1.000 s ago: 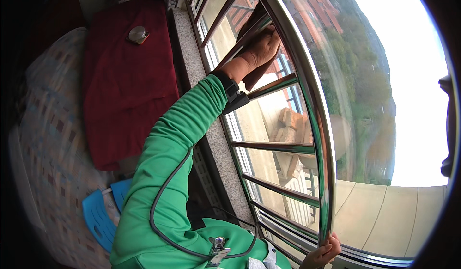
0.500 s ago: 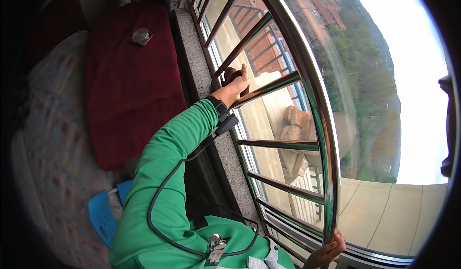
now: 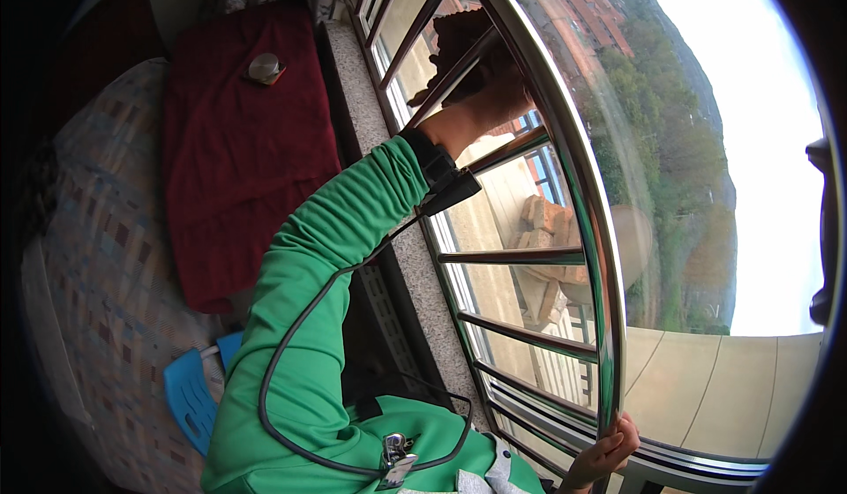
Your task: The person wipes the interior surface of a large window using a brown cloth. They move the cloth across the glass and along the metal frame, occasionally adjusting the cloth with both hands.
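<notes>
Steel bars (image 3: 516, 265) with a thick outer rail (image 3: 604, 318) run along the window. My left hand (image 3: 494, 101), in shadow, is up among the upper bars, with a dark brown-red cloth (image 3: 463, 40) at its fingers. The cloth hangs spread past one bar, its edge ragged against the light. The fingers themselves are mostly lost in the dark, but the hand looks closed on the cloth. A black watch-like band and a cable sit at my left wrist. Low on the right, my right hand (image 3: 609, 450) wraps its fingers round the lower end of the outer rail.
A stone sill (image 3: 423, 291) runs beside the bars. To the left lie a dark red cover (image 3: 247, 159) with a small round container (image 3: 265, 69) on it, a patterned bed cover (image 3: 115, 256) and a blue plastic piece (image 3: 190, 397). Stacked bricks (image 3: 547, 220) stand outside.
My left hand has moved up and right from a lower bar, and the cloth, bunched before, is now spread out. My right hand stays on the rail.
</notes>
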`<state>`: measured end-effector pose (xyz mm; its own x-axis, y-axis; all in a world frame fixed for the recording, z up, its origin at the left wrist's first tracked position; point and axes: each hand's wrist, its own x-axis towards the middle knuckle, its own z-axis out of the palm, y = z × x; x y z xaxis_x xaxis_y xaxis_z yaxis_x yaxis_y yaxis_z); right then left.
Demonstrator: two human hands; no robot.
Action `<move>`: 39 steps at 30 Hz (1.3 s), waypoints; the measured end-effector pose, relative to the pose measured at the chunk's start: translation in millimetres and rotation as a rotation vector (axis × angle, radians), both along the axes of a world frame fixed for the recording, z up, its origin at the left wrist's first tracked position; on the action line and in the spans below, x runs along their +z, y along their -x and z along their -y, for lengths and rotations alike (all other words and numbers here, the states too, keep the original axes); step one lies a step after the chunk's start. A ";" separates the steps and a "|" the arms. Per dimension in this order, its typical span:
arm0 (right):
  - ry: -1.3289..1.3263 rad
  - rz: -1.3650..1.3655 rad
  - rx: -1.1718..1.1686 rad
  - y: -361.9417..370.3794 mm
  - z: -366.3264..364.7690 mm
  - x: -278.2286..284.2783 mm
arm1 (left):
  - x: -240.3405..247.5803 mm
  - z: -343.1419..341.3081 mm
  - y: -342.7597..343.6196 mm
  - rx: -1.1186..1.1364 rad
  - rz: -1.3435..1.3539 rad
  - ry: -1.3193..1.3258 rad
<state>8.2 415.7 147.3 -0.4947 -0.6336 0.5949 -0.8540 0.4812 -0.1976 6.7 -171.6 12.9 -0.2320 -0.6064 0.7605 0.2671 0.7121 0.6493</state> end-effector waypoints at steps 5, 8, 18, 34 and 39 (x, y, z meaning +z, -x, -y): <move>-0.045 -0.052 -0.001 -0.1 0.4 1.8 | -26.6 -34.0 -15.5 -0.122 -0.177 0.007; -0.045 -0.076 0.023 -0.6 2.7 3.8 | -62.5 -55.0 -33.2 -0.279 -0.053 -0.399; 0.005 0.002 -0.011 0.9 -0.4 0.6 | -55.9 -78.3 -74.0 -0.762 0.183 -1.145; -0.027 -0.049 -0.014 2.2 -1.8 0.5 | -85.9 -61.1 -67.7 -0.559 0.207 -1.107; -0.037 -0.041 -0.020 4.4 -3.7 2.4 | -74.7 -82.2 -88.1 -0.721 -0.151 -1.135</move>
<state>3.8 419.4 149.6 -0.4831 -0.6461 0.5909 -0.8513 0.5044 -0.1445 94.9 -89.5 -61.8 -0.7219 -0.6914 -0.0278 0.4711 -0.5206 0.7121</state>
